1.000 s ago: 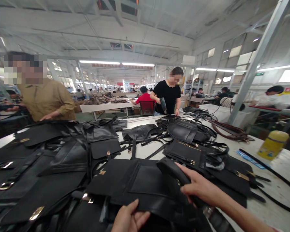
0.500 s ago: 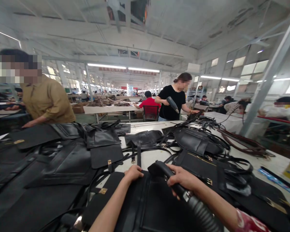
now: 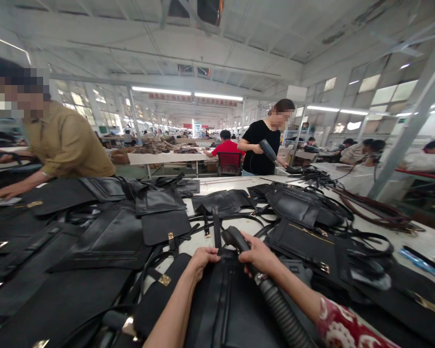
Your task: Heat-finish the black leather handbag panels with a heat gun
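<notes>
My left hand [image 3: 203, 261] is closed on the top edge of a black leather bag [image 3: 212, 304], beside the upright black strap [image 3: 216, 227]. My right hand [image 3: 258, 253] is wrapped round the black handle of a hose tool [image 3: 235, 237], whose ribbed hose [image 3: 281, 309] runs down toward the bottom edge. The tool's head is close above the bag's top edge, just right of my left hand. A gold clasp [image 3: 164, 279] shows on the black piece left of my left wrist.
Black bags [image 3: 105, 237] are heaped on the left, more [image 3: 300, 241] on the right. Brown straps [image 3: 377, 208] lie on the white table [image 3: 427, 237]. One person [image 3: 68, 140] leans in at the left; another [image 3: 263, 145] across the table holds a blow gun [image 3: 268, 151].
The tool has shifted left and up with my right hand, and its head has turned. My left hand stays at the bag's top edge. The person at the left reaches farther left.
</notes>
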Available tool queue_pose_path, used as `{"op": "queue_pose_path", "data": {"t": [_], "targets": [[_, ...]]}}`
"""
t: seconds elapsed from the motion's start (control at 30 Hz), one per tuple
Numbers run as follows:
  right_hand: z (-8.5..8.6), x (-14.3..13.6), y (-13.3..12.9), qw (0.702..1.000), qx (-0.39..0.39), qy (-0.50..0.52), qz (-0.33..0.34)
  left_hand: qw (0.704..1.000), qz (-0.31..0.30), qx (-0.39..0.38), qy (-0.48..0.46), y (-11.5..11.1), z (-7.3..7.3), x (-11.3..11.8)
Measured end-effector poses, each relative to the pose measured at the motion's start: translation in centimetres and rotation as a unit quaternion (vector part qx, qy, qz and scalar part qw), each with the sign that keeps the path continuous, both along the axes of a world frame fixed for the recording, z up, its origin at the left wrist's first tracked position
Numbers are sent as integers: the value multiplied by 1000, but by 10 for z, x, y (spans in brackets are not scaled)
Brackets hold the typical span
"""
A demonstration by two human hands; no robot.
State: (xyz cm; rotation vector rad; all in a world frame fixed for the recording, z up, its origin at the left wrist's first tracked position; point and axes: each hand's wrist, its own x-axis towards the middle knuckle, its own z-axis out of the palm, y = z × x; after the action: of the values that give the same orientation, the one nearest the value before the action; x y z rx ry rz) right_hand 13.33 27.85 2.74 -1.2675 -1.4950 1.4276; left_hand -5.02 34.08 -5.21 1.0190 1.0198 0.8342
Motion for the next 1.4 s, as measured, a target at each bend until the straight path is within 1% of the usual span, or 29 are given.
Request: {"op": "queue_pose_path", "data": {"t": [0.07,0.17,0.23,0.3,0.4,0.5,0.57,0.67,0.77,0.87,1.0,1.1,1.2,1.3,1.4], "targets": [[4,4,-10,1000,7,-1,-5,1000,-4,-6,-8,1,-1,-1],[7,7,-28,999,-17,-3,33,1000,-2,-3,-19,2,-4,-3],[5,4,-33,998,-41,-2,52,1000,4,3,-26,2,-7,-3],[1,-1,-32,998,-49,1,45,999,13,10,-32,1,-9,-3],[-4,-10,-29,999,-35,10,28,999,20,16,-42,-1,-9,-3],[-7,-15,-31,998,-38,19,38,999,13,13,-51,-3,-9,-4],[-9,-15,-29,998,-41,25,31,998,8,5,-56,-3,-9,-4],[-11,-8,-16,999,-32,26,-2,998,10,-8,-60,-1,-11,-4],[-9,5,-3,999,-21,26,-34,998,10,-18,-61,1,-12,-6],[-1,19,-6,998,-15,27,-50,998,0,-22,-65,2,-12,-7],[6,25,-28,999,-25,33,-22,997,-12,-19,-69,0,-9,-8],[4,17,-38,998,-51,33,23,998,-12,-13,-63,-2,-7,-7],[-1,3,-31,998,-51,29,38,999,-2,0,-47,-2,-6,-5],[-1,-9,-13,999,-27,33,17,1000,3,15,-25,-3,-5,-3],[6,-4,-4,999,-9,39,-7,1000,-8,29,1,-5,-1,-2]]}}
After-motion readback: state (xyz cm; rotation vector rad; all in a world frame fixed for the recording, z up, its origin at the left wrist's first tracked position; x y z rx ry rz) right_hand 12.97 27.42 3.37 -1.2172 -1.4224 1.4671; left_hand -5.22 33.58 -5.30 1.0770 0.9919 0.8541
